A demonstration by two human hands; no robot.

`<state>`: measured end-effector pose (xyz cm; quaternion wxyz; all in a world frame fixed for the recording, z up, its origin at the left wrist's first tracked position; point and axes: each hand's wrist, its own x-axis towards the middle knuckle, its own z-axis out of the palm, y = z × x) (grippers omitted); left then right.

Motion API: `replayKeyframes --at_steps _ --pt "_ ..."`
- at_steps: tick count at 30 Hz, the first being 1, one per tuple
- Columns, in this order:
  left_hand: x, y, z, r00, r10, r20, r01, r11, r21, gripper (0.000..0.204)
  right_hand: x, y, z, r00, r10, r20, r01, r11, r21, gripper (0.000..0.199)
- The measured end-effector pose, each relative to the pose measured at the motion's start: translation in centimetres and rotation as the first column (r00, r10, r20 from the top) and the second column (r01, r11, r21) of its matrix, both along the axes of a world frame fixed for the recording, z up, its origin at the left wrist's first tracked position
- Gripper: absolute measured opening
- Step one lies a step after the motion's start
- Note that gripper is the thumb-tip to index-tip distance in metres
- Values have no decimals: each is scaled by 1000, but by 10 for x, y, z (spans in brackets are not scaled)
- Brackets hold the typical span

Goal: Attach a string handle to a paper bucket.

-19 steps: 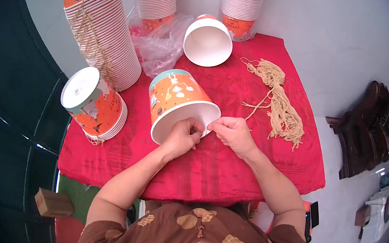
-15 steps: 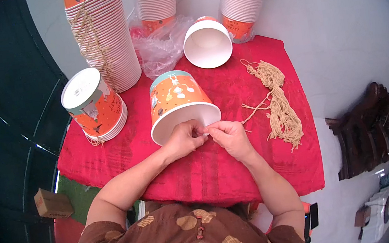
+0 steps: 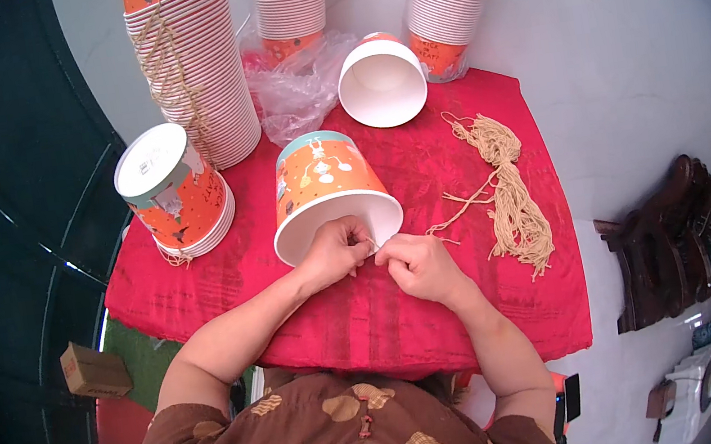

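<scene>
An orange paper bucket (image 3: 329,176) with a white rim lies tipped on the table, its mouth facing me. My left hand (image 3: 335,254) is at the lower rim, thumb and fingers pinched on a thin tan string (image 3: 372,242). Just to its right, my right hand (image 3: 424,267) is closed, fingertips pinching at the same strand. Most of that string is hidden by my fingers. A tied bundle of tan strings (image 3: 510,191) lies right of the bucket, with a few loose ends reaching toward my right hand.
Red cloth (image 3: 497,320) covers the table. Upside-down nested buckets (image 3: 175,197) stand at left, before a tall stack (image 3: 199,80) draped with strings. Farther back are a clear plastic bag (image 3: 301,93), an open bucket (image 3: 382,86) on its side, and two more stacks, one at right (image 3: 448,5).
My right hand has drawn slightly down and away from my left, and a bit of string now shows between the fingertips. The bucket stays nearly in place.
</scene>
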<state>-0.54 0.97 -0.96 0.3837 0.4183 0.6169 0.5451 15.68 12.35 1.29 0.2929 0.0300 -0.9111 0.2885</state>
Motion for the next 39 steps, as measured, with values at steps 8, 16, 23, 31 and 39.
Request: replayKeyframes --at_steps 8,16,23,31,39 --pt "-2 -2 -2 999 -38 30 38 999 8 7 -5 -11 -1 938 -346 27 336 925 177 22" --pt "-4 -4 0 998 -59 -25 59 998 4 9 -14 -14 -9 929 -364 65 350 922 164 20" --pt "-3 -6 6 997 -61 -46 60 998 -21 7 -20 -14 -19 932 -360 41 359 933 29 12" --pt "-1 -4 12 998 -68 -15 66 995 -79 10 -21 -9 -33 959 -269 89 283 886 -366 5" --pt "-5 -2 13 995 -90 37 93 993 -68 8 -14 -6 -20 963 -169 211 243 885 -398 8"
